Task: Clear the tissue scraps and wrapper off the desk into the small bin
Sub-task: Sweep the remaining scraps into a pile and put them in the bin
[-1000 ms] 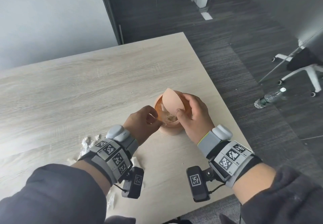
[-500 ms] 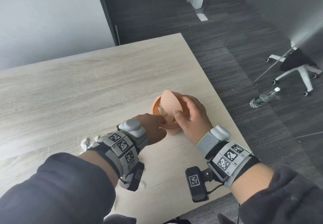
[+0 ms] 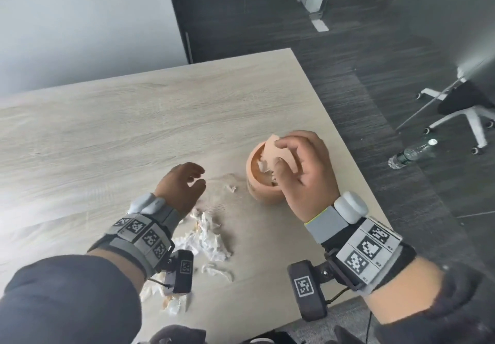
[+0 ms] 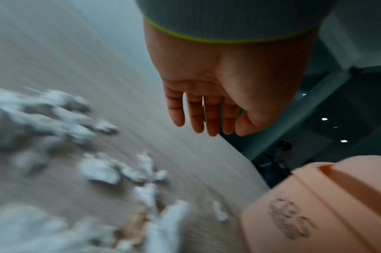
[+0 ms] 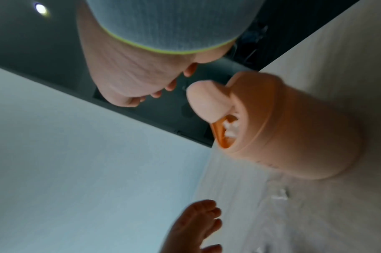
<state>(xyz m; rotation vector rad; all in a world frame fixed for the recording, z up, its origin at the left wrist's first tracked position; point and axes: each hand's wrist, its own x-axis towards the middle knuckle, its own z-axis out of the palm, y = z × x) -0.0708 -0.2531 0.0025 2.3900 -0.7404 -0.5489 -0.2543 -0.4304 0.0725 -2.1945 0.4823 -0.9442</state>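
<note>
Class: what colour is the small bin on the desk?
Peach-orange; the small bin shows best in the head view.

Your pale wood-grain surface (image 3: 134, 129) carries a small peach bin (image 3: 263, 192) near its right edge and torn white tissue scraps (image 3: 211, 241) scattered beside it.

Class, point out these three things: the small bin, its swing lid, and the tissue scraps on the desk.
small bin (image 3: 263, 196), head view, on its outer wall.
swing lid (image 3: 270, 150), head view, on its tilted face.
tissue scraps (image 3: 211, 241), head view, on the biggest clump.
</note>
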